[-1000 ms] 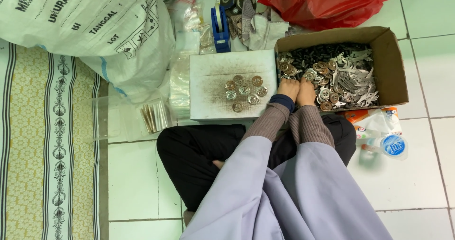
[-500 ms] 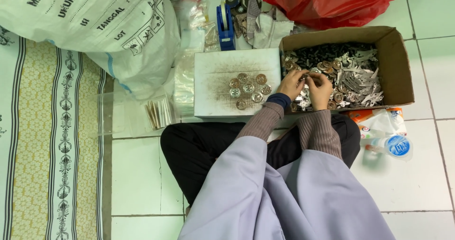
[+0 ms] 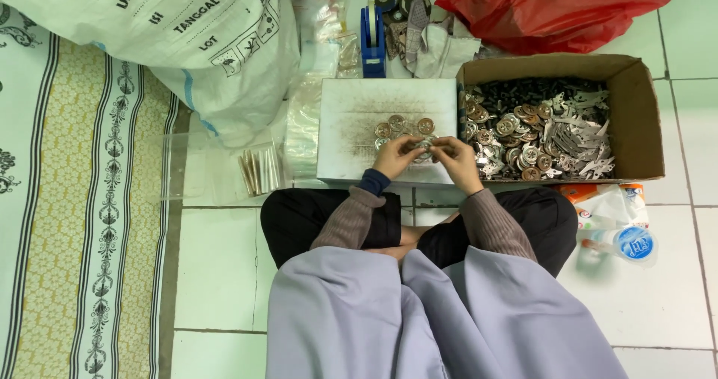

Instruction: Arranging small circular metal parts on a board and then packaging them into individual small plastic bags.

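I sit cross-legged on a tiled floor. My left hand point(image 3: 396, 157) and my right hand point(image 3: 455, 160) meet over the near edge of a white board point(image 3: 351, 109), fingers pinched together on a small round metal part point(image 3: 425, 148). Several round metal parts point(image 3: 404, 126) lie in a cluster on the board just beyond my fingers. To the right stands a cardboard box point(image 3: 642, 117) full of round metal parts and flat silvery pieces point(image 3: 538, 136).
A big white printed sack point(image 3: 164, 42) lies at the back left, a red plastic bag point(image 3: 561, 5) at the back right. A blue tape dispenser point(image 3: 372, 38) stands behind the board. Small sticks point(image 3: 258, 171) lie in clear plastic at left. A water bottle point(image 3: 624, 243) lies at right. A patterned mat point(image 3: 82, 222) covers the left.
Both hands came back from the cardboard box to the left and now meet over the board's near edge with a small part between them. The view shifted slightly.
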